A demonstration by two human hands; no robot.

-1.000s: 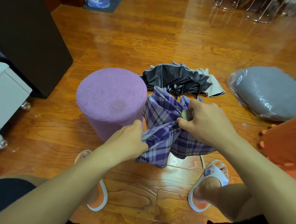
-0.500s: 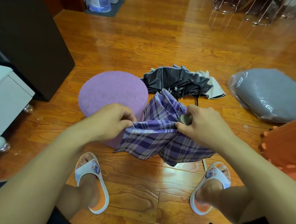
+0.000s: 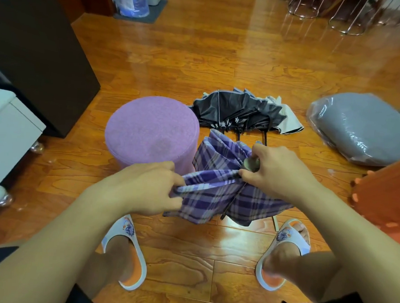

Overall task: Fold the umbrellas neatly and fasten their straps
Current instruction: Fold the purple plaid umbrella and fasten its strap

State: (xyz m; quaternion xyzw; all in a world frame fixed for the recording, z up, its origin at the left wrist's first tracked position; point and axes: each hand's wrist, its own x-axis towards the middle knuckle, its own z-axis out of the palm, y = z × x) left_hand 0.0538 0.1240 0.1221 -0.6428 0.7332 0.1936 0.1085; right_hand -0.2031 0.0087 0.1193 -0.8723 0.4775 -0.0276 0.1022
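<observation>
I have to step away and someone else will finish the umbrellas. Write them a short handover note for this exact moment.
Left hand: pinches a fold of the purple plaid umbrella and draws it out to the left.
Right hand: grips the same umbrella near its round cap, holding it above the floor between the feet.
Black umbrella: lies loose and unfolded on the floor beyond, beside the purple stool.
Done: nothing finished; the plaid panels are only being straightened.
Left: pleat and wrap the plaid umbrella, fasten its strap, then do the same with the black one.
</observation>
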